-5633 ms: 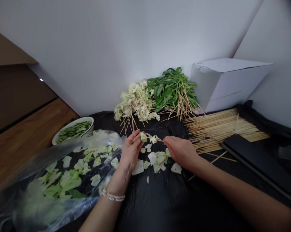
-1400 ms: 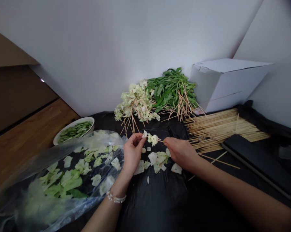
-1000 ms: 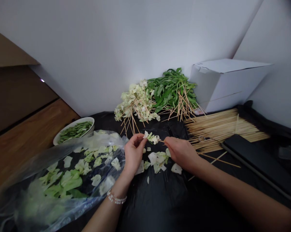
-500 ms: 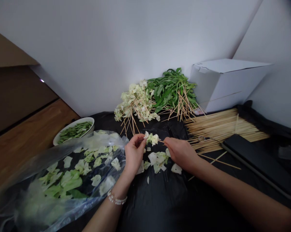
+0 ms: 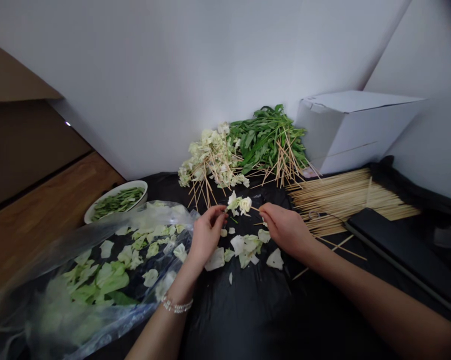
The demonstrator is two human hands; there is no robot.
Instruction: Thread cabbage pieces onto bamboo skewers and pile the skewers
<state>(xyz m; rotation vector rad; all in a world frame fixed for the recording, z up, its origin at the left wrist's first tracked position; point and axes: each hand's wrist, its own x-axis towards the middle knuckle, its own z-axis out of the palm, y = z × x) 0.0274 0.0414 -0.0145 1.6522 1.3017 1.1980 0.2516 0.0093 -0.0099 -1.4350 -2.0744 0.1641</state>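
Pinched in my right hand (image 5: 285, 227) is a bamboo skewer (image 5: 256, 209), with pale cabbage pieces (image 5: 239, 203) threaded on its left end. My left hand (image 5: 207, 232) is beside that end, thumb and fingertips drawn together. Whether a scrap sits between them is too small to make out. Below the hands, loose cabbage leaves (image 5: 246, 249) lie on the black plastic sheet (image 5: 240, 310). A clear plastic bag (image 5: 135, 315) with more torn cabbage leaves (image 5: 111, 280) spreads out to the left of my left forearm.
Behind the hands lie filled cabbage skewers (image 5: 210, 155) and skewers of leafy greens (image 5: 261, 137). Bare skewers (image 5: 345, 192), a dark flat case (image 5: 394, 255) and a white box (image 5: 356, 130) are on the right. A bowl (image 5: 145, 195) of cut green vegetables stands left.
The skewered cabbage has moved slightly up and right, away from my left fingertips. My right hand has shifted a little right with the skewer.
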